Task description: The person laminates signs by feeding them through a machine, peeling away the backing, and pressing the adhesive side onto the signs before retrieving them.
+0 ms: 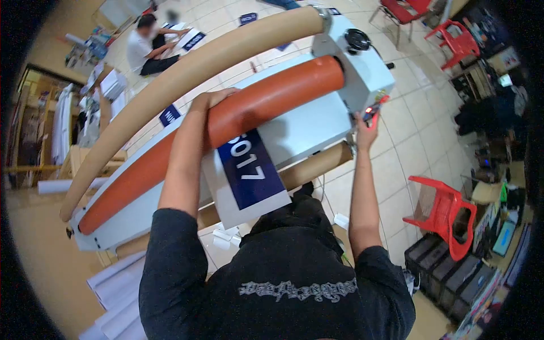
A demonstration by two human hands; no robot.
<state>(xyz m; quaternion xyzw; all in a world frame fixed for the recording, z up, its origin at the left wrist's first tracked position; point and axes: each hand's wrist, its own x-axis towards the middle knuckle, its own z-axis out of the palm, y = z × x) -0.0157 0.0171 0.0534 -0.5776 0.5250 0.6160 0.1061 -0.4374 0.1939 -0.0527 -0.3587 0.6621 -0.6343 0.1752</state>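
Observation:
A long machine (300,130) with a pale casing carries a big orange roller (272,99). My left arm reaches across it, and my left hand (218,97) lies on the roller's far upper side, fingers stretched out. A dark blue sheet with white digits (246,167) and a pale border hangs from under the roller toward my body. At the machine's right end, my right hand (366,135) is up against a small red-edged panel (374,110) with a lit spot. Its fingers are partly hidden, and I cannot make out their grip.
A thick tan roll (198,65) spans the machine's far side; a brown tube (317,164) runs along the near side. A black handwheel (357,41) tops the right end. Red chairs (445,212) stand right. A person (148,48) sits on the floor at far left.

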